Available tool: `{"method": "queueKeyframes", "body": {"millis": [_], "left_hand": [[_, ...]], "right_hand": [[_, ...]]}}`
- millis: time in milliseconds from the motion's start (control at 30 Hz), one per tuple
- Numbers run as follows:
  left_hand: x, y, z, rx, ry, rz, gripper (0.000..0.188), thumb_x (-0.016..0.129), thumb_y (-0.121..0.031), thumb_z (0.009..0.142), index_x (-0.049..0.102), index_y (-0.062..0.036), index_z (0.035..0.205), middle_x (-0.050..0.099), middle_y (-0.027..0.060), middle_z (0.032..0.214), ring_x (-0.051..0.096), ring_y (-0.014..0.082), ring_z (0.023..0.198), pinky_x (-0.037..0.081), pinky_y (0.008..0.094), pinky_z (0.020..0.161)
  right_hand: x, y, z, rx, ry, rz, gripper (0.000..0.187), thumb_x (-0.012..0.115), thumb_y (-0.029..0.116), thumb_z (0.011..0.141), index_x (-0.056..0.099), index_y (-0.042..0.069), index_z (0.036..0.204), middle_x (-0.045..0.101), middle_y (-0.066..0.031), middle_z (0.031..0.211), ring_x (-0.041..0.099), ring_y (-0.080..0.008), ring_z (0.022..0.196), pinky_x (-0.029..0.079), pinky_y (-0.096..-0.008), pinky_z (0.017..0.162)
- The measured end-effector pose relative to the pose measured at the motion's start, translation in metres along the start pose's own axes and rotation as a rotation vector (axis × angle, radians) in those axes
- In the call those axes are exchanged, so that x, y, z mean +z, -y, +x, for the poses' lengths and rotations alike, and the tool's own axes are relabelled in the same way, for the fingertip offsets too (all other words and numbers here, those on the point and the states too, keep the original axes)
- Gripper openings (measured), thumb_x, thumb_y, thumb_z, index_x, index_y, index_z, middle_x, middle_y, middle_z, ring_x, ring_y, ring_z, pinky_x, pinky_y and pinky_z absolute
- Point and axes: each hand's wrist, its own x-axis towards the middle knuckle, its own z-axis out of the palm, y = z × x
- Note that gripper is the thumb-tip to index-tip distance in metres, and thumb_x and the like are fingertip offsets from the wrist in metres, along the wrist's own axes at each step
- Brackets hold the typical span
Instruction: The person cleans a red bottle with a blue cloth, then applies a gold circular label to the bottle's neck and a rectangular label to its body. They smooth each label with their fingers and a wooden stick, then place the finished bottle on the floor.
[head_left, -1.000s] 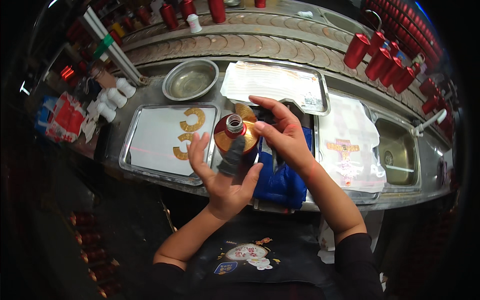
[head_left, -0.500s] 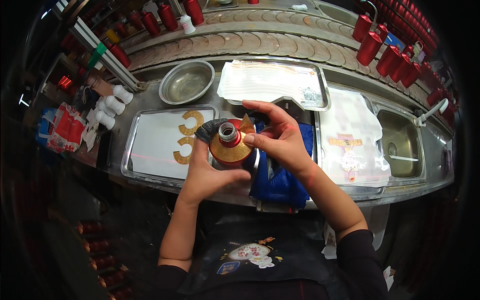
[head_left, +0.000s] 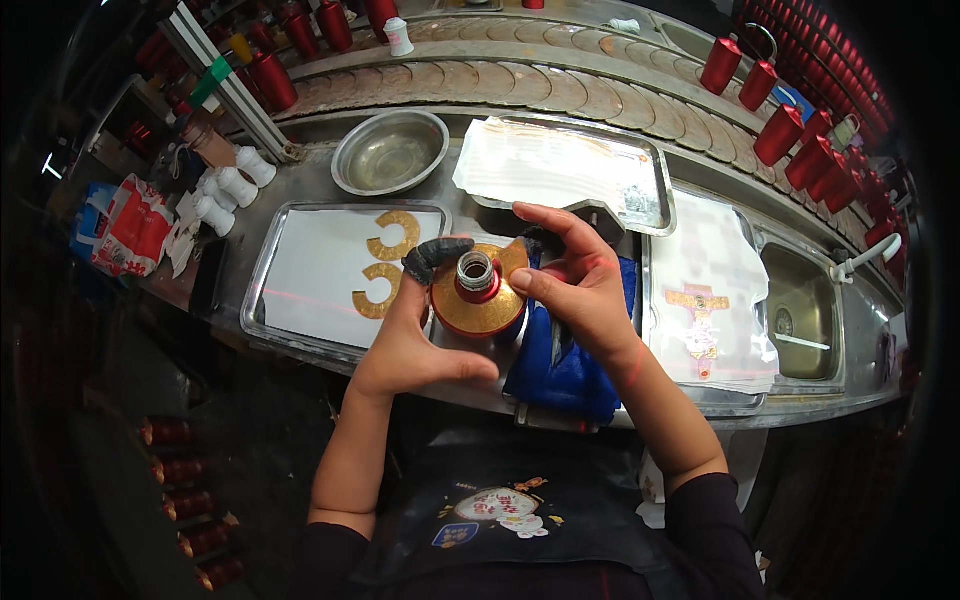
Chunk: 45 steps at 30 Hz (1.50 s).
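A dark apron (head_left: 590,510) with a coloured print is nearest. Beyond it the red bottle (head_left: 484,296) is between the hands, neck up. The gold label (head_left: 480,319) curves around most of its shoulder; on the right one end (head_left: 514,258) stands up, not yet flat, so the label appears mostly laid. The right hand's (head_left: 588,295) grip pinches that end between the thumb and a black-wrapped finger. The left hand's (head_left: 398,345) grip is spread: wrapped fingertips curl against the shoulder's left side, thumb well apart. The bottle's threaded neck is bare and uncapped; its body looks smooth and metallic.

Just to the right lies a crumpled blue cloth (head_left: 585,375). On the steel worktop (head_left: 310,175), a shallow tray (head_left: 268,260) at left carries a smooth white sheet (head_left: 312,270) bearing two unused, grainy gold C-shaped labels (head_left: 411,233). At right, wavy-edged sheets (head_left: 740,285) hold a cross-shaped label (head_left: 700,320). Farther back sits a round metal bowl (head_left: 390,155); beyond it, overlapping crescent plates form a conveyor (head_left: 480,85), with more red bottles (head_left: 780,135) standing around.
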Motion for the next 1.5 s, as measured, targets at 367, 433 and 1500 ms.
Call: {"method": "queueKeyframes", "body": {"millis": [367,433,1500], "left_hand": [[-0.014,0.003,0.014,-0.114,0.124,-0.527,0.071,0.087,-0.021,0.08,0.055,-0.0025,0.141,0.056,0.0135,0.145,0.057,0.0219,0.13,0.045,0.0393,0.111],[-0.014,0.005,0.011,-0.184,0.095,-0.502,0.06,0.083,-0.019,0.084,0.058,-0.0026,0.137,0.058,0.0142,0.144,0.058,0.0216,0.129,0.045,0.0398,0.11],[0.022,-0.028,0.005,-0.141,-0.108,-0.098,0.054,0.078,-0.01,0.081,0.059,-0.0012,0.131,0.062,0.0109,0.129,0.061,0.0169,0.116,0.048,0.0326,0.101]], "right_hand": [[0.004,0.001,-0.004,0.003,-0.178,-0.076,0.056,0.072,-0.001,0.087,0.055,0.001,0.14,0.066,0.0011,0.106,0.054,0.0023,0.071,0.046,-0.0142,0.067],[0.005,0.002,-0.014,0.05,-0.19,-0.118,0.053,0.072,0.003,0.088,0.056,0.001,0.138,0.063,0.001,0.104,0.047,0.0033,0.064,0.038,-0.0141,0.057],[-0.002,0.001,0.006,0.378,0.06,0.005,0.025,0.073,0.013,0.089,0.064,0.002,0.109,0.067,0.0,0.08,0.056,-0.0002,0.063,0.04,-0.0172,0.054]]}}
